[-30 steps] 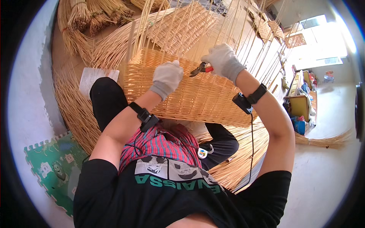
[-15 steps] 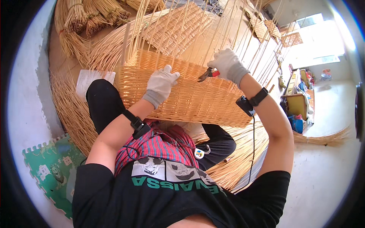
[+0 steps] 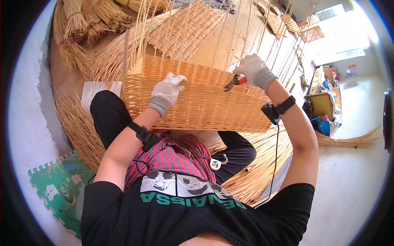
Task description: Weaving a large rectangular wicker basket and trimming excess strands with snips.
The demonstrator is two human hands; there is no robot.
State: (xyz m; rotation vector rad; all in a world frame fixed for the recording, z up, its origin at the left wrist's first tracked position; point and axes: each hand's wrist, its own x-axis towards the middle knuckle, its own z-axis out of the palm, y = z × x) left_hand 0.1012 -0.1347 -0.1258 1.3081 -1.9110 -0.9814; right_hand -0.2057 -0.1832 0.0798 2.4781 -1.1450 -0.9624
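Note:
A pale wicker basket (image 3: 197,110) with a long woven wall lies across my lap, with tall rods rising from its far side. My left hand (image 3: 166,92), in a whitish work glove, is closed at the upper edge of the near wall, its fingers bent over the weave. My right hand (image 3: 255,71), gloved likewise, grips a pair of red-handled cutters (image 3: 233,84). Their dark jaws point left and down, over the right part of the basket. Whether the jaws touch a rod cannot be made out.
Tied bundles of wicker rods (image 3: 98,20) lie at the far left. A flat woven panel (image 3: 184,30) rests beyond the basket. Loose rods (image 3: 258,164) spread by my right leg. A green foam mat (image 3: 57,188) is at the lower left, a yellowish cabinet (image 3: 322,104) at the right.
My right hand has moved a little to the right along the basket with the cutters. My left hand and the basket sit slightly further left in view.

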